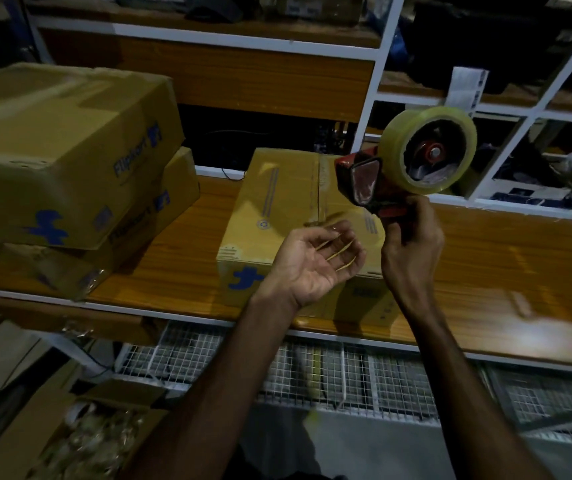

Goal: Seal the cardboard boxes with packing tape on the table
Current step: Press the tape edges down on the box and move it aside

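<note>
Box to seal: brown cardboard box with a blue logo [295, 216] sits on the wooden table [485, 271], its long axis running away from the person, with a centre seam along it
Tool: red handheld tape dispenser carrying a clear roll of packing tape [412, 164] is raised above the box's far right corner, not touching it
Key relation: the box lies below and to the left of the dispenser's mouth, so the tool would have to come down and across to meet the seam
Right hand [411, 244]: nearer the tool, fingers curled tight round the dispenser handle, wrist cocked upward
Left hand [312, 261]: palm up over the box top, fingers loosely bent, holding nothing
Other boxes: two stacked brown cardboard boxes [70, 161] stand well to the left
</note>
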Available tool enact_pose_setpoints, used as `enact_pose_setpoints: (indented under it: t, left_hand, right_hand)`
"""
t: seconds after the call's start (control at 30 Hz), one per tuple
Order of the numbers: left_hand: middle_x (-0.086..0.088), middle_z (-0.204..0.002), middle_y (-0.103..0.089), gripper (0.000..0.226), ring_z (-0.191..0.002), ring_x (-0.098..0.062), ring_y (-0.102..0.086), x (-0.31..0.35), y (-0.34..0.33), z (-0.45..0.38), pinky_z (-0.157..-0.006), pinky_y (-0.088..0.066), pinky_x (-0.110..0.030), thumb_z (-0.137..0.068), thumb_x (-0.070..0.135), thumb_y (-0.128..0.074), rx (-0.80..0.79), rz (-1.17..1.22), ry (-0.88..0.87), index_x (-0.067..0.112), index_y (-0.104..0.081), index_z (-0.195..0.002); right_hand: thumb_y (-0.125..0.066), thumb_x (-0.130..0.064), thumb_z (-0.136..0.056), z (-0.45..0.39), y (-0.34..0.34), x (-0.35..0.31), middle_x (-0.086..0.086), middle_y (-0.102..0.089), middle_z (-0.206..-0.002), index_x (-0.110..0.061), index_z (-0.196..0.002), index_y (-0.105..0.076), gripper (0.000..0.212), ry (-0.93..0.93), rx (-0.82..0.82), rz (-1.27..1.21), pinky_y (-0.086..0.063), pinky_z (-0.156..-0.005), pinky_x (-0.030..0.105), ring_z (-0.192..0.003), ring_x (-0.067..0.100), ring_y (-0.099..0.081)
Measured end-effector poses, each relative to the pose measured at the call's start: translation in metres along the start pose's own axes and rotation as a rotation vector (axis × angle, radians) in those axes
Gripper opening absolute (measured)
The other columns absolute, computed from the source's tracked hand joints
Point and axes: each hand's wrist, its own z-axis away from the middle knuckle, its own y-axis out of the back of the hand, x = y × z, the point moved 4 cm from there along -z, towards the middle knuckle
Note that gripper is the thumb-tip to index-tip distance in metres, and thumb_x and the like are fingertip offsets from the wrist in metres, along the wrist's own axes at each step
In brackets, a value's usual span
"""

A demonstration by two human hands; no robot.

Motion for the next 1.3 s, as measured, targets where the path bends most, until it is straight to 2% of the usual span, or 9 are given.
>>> enact_pose_setpoints:
  t: [0.13, 0.37, 0.53, 0.63, 0.73, 0.9, 1.1, 1.2, 1.3]
  left_hand:
    - [-0.014, -0.085, -0.068, 0.020, -0.074, -0.029, -0.070, 0.016, 0.008, 0.013, -0.081, -0.059, -0.046, -0.096, 0.012, -0.059, 0.015, -0.023, -0.008, -0.003, -0.072, -0.095]
    - [-0.008, -0.078, -0.068, 0.022, -0.075, -0.023, -0.067, 0.046, 0.037, 0.030, -0.080, -0.061, -0.042, -0.100, 0.012, -0.062, 0.092, -0.161, -0.026, 0.001, -0.073, -0.085]
    - [-0.012, -0.089, -0.076, 0.014, -0.083, -0.028, -0.076, 0.081, 0.063, 0.038, -0.077, -0.063, -0.042, -0.104, 0.015, -0.059, 0.165, -0.345, -0.139, 0.004, -0.066, -0.098]
    - [-0.015, -0.093, -0.077, 0.016, -0.081, -0.029, -0.077, 0.096, 0.075, 0.042, -0.074, -0.064, -0.040, -0.106, 0.016, -0.055, 0.183, -0.363, -0.148, 0.003, -0.062, -0.101]
    - [-0.014, -0.084, -0.076, 0.019, -0.073, -0.028, -0.077, 0.105, 0.088, 0.048, -0.067, -0.063, -0.035, -0.106, 0.014, -0.055, 0.205, -0.346, -0.128, 0.003, -0.063, -0.092]
    - [-0.010, -0.074, -0.074, 0.018, -0.069, -0.024, -0.076, 0.125, 0.106, 0.056, -0.059, -0.061, -0.029, -0.105, 0.009, -0.057, 0.228, -0.425, -0.169, 0.002, -0.065, -0.090]
    - [-0.005, -0.065, -0.069, 0.017, -0.069, -0.024, -0.072, 0.150, 0.117, 0.059, -0.061, -0.058, -0.029, -0.105, 0.003, -0.053, 0.275, -0.698, -0.266, 0.001, -0.064, -0.093]
    - [-0.007, -0.066, -0.066, 0.017, -0.064, -0.022, -0.071, 0.154, 0.128, 0.061, -0.060, -0.057, -0.030, -0.104, -0.001, -0.050, 0.288, -0.759, -0.260, -0.002, -0.064, -0.095]
    - [-0.007, -0.070, -0.064, 0.018, -0.063, -0.020, -0.070, 0.161, 0.153, 0.066, -0.058, -0.056, -0.028, -0.103, -0.003, -0.049, 0.298, -0.746, -0.254, -0.002, -0.065, -0.096]
  right_hand:
    - [-0.054, -0.004, -0.096, 0.004, -0.014, -0.015, 0.013, -0.064, -0.124, -0.009, -0.133, -0.059, 0.037, 0.028, -0.007, -0.003, -0.056, -0.090, 0.048, -0.114, 0.027, -0.062]
    - [-0.057, 0.004, -0.092, 0.021, -0.039, -0.046, 0.017, -0.062, -0.114, -0.001, -0.125, -0.062, 0.034, 0.078, 0.031, 0.001, -0.051, -0.082, 0.047, -0.103, 0.030, -0.059]
    - [-0.060, 0.003, -0.092, 0.035, -0.064, -0.054, 0.015, -0.064, -0.113, -0.004, -0.123, -0.064, 0.032, 0.043, 0.042, -0.023, -0.052, -0.082, 0.050, -0.104, 0.032, -0.060]
    - [-0.062, 0.000, -0.092, 0.045, -0.078, -0.060, 0.012, -0.064, -0.110, -0.007, -0.117, -0.064, 0.026, 0.029, 0.042, -0.029, -0.052, -0.079, 0.054, -0.101, 0.033, -0.062]
    - [-0.063, 0.003, -0.092, 0.053, -0.089, -0.068, 0.011, -0.065, -0.106, -0.006, -0.115, -0.063, 0.025, 0.042, 0.043, -0.055, -0.050, -0.076, 0.051, -0.097, 0.033, -0.062]
    - [-0.064, 0.001, -0.093, 0.055, -0.106, -0.074, 0.010, -0.068, -0.107, -0.008, -0.120, -0.063, 0.028, 0.008, 0.003, -0.036, -0.053, -0.078, 0.051, -0.098, 0.030, -0.065]
    - [-0.061, -0.002, -0.095, 0.060, -0.116, -0.080, 0.010, -0.069, -0.111, -0.006, -0.124, -0.064, 0.030, 0.038, -0.065, 0.016, -0.054, -0.085, 0.052, -0.103, 0.031, -0.065]
    - [-0.062, -0.005, -0.096, 0.067, -0.120, -0.082, 0.011, -0.068, -0.117, -0.005, -0.131, -0.064, 0.035, 0.076, -0.091, 0.042, -0.055, -0.091, 0.050, -0.109, 0.033, -0.064]
    - [-0.063, -0.010, -0.097, 0.073, -0.127, -0.086, 0.009, -0.067, -0.116, -0.006, -0.127, -0.065, 0.031, 0.144, -0.114, 0.125, -0.053, -0.087, 0.053, -0.107, 0.032, -0.062]
